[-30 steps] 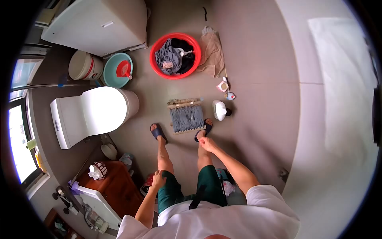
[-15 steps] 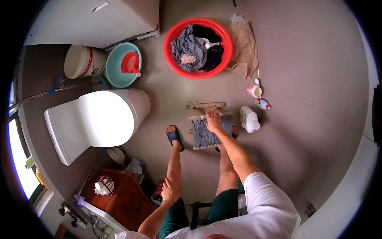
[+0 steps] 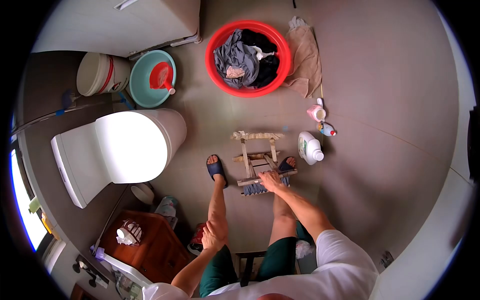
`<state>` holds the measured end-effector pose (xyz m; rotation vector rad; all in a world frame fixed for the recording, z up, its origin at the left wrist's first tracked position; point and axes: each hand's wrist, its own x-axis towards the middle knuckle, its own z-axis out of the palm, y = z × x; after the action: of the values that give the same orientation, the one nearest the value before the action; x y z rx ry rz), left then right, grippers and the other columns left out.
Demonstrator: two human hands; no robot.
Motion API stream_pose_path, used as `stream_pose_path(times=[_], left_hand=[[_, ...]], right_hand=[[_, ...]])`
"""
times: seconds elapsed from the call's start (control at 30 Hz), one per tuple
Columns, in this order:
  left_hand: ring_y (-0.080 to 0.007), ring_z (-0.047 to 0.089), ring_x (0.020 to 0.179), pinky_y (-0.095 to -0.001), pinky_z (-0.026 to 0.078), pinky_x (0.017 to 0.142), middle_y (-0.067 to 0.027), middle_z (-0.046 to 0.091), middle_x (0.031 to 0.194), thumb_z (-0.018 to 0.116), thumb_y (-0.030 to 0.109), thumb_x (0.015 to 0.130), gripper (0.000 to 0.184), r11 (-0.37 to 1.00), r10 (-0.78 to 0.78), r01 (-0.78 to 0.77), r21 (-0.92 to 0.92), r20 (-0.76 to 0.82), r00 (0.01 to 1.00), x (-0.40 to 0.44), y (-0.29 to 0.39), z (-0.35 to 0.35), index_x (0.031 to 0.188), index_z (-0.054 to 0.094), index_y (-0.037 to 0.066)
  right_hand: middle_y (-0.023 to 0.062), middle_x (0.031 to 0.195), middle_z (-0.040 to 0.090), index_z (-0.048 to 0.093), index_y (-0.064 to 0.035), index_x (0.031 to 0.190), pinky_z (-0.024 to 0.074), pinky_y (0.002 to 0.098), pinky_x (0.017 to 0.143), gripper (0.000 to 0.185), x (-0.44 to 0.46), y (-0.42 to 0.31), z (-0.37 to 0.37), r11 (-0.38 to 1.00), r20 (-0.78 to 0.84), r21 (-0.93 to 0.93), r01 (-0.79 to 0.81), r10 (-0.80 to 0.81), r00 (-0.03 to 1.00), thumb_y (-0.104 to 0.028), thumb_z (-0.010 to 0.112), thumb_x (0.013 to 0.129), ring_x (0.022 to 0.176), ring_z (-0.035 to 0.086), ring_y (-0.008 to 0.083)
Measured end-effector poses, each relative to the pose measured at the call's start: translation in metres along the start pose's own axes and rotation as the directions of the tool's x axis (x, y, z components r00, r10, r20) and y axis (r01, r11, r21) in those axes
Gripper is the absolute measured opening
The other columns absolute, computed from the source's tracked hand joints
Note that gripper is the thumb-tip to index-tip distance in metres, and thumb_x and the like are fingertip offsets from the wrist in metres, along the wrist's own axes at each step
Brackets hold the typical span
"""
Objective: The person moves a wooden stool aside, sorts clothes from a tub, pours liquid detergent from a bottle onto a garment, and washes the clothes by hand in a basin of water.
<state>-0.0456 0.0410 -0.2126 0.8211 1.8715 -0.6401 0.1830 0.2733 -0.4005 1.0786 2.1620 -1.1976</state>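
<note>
A small wooden folding stool (image 3: 257, 136) with a grey woven seat (image 3: 255, 189) stands on the floor between and in front of my feet. My right hand (image 3: 270, 181) is closed over its near wooden bar, and its legs and crosspieces show beyond the hand. Most of the woven seat is hidden below that bar. My left hand (image 3: 213, 237) rests on my left knee, fingers lying against the leg and holding no object.
A red basin (image 3: 212, 75) of clothes stands ahead, beside a brown cloth (image 3: 304, 60). To the right are a white jug (image 3: 311, 149), a small bottle (image 3: 327, 129) and a pink cup (image 3: 316, 112). A toilet (image 3: 132, 147), teal basin (image 3: 137, 87) and wooden cabinet (image 3: 150, 250) stand left.
My right hand has pulled the stool's bar toward me. The woven seat has drawn together and the wooden legs now show. My left hand stays on the knee.
</note>
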Motion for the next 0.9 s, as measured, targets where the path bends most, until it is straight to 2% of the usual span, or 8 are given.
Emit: stream_pose_path(times=[0.13, 0.23, 0.33, 0.53, 0.63, 0.77, 0.8, 0.9], left_hand=[[-0.0426, 0.043, 0.116, -0.0439, 0.040, 0.095, -0.0264, 0.040, 0.123, 0.072, 0.034, 0.072, 0.094, 0.989, 0.150, -0.150, -0.004, 0.012, 0.989, 0.041, -0.050, 0.031, 0.139, 0.015, -0.001], [-0.0477, 0.035, 0.119, -0.0486, 0.033, 0.100, -0.0300, 0.034, 0.131, 0.062, 0.027, 0.085, 0.073, 0.772, 0.348, -0.560, -0.300, -0.538, 0.768, 0.056, 0.017, -0.080, 0.139, 0.021, 0.001], [-0.0400, 0.039, 0.123, -0.0419, 0.035, 0.100, -0.0281, 0.040, 0.130, 0.057, 0.034, 0.089, 0.060, 0.615, 0.422, -0.741, -0.269, -0.681, 0.598, 0.035, 0.098, -0.219, 0.132, 0.038, -0.003], [-0.0260, 0.062, 0.088, -0.0347, 0.048, 0.078, -0.0166, 0.066, 0.092, 0.057, 0.045, 0.088, 0.052, 0.508, 0.786, -0.853, -0.120, -0.340, 0.516, -0.043, 0.170, -0.354, 0.105, 0.063, -0.003], [-0.0231, 0.062, 0.088, -0.0342, 0.048, 0.076, -0.0157, 0.065, 0.096, 0.058, 0.046, 0.088, 0.052, 0.472, 0.843, -0.866, -0.166, -0.202, 0.498, -0.094, 0.174, -0.376, 0.105, 0.064, -0.002], [-0.0243, 0.055, 0.107, -0.0351, 0.042, 0.092, -0.0168, 0.061, 0.110, 0.054, 0.060, 0.085, 0.067, 0.577, 0.797, -0.782, -0.237, -0.046, 0.602, -0.141, 0.156, -0.366, 0.116, 0.061, 0.000], [-0.0251, 0.050, 0.115, -0.0356, 0.037, 0.099, -0.0164, 0.058, 0.117, 0.053, 0.065, 0.082, 0.077, 0.673, 0.727, -0.682, -0.287, 0.083, 0.682, -0.159, 0.153, -0.370, 0.124, 0.056, 0.001], [-0.0196, 0.055, 0.107, -0.0325, 0.045, 0.091, -0.0122, 0.060, 0.112, 0.054, 0.058, 0.085, 0.069, 0.549, 0.745, -0.491, -0.676, 0.131, 0.654, -0.169, 0.143, -0.352, 0.121, 0.055, -0.001]], right_hand=[[0.0125, 0.080, 0.061, 0.057, -0.0056, 0.092, 0.0434, 0.0427, 0.080, 0.028, -0.074, -0.035, -0.059, 0.993, -0.140, -0.044, 0.108, -0.113, 0.984, -0.011, 0.070, 0.068, 0.084, 0.060, 0.0319], [0.0107, 0.080, 0.061, 0.058, -0.0058, 0.090, 0.0432, 0.0420, 0.078, 0.028, -0.142, -0.065, -0.121, 0.968, -0.242, -0.053, 0.245, -0.251, 0.937, -0.010, 0.069, 0.066, 0.081, 0.060, 0.0301], [0.0093, 0.078, 0.060, 0.055, -0.0077, 0.081, 0.0446, 0.0413, 0.076, 0.012, -0.208, -0.102, -0.195, 0.949, -0.251, -0.164, 0.270, -0.305, 0.918, -0.013, 0.061, 0.071, 0.085, 0.060, 0.0270], [0.0021, 0.070, 0.055, 0.055, -0.0082, 0.079, 0.0430, 0.0281, 0.062, 0.006, -0.331, -0.178, -0.312, 0.786, -0.298, -0.495, 0.369, -0.553, 0.778, -0.012, 0.052, 0.076, 0.073, 0.058, 0.0160], [-0.0003, 0.065, 0.050, 0.056, -0.0084, 0.080, 0.0413, 0.0264, 0.060, 0.009, -0.390, -0.209, -0.342, 0.684, -0.286, -0.635, 0.359, -0.640, 0.713, -0.015, 0.053, 0.075, 0.067, 0.054, 0.0132], [-0.0013, 0.061, 0.043, 0.048, -0.0126, 0.066, 0.0387, 0.0261, 0.057, 0.010, -0.463, -0.248, -0.357, 0.626, -0.336, -0.718, 0.305, -0.695, 0.635, -0.015, 0.055, 0.072, 0.064, 0.050, 0.0124], [-0.0011, 0.060, 0.040, 0.044, -0.0137, 0.061, 0.0377, 0.0263, 0.057, 0.015, -0.476, -0.256, -0.360, 0.627, -0.380, -0.727, 0.281, -0.708, 0.595, -0.014, 0.056, 0.070, 0.062, 0.049, 0.0129], [0.0004, 0.062, 0.039, 0.043, -0.0123, 0.063, 0.0391, 0.0273, 0.059, 0.014, -0.512, -0.270, -0.365, 0.647, -0.419, -0.711, 0.277, -0.706, 0.571, -0.013, 0.055, 0.069, 0.063, 0.048, 0.0150]])
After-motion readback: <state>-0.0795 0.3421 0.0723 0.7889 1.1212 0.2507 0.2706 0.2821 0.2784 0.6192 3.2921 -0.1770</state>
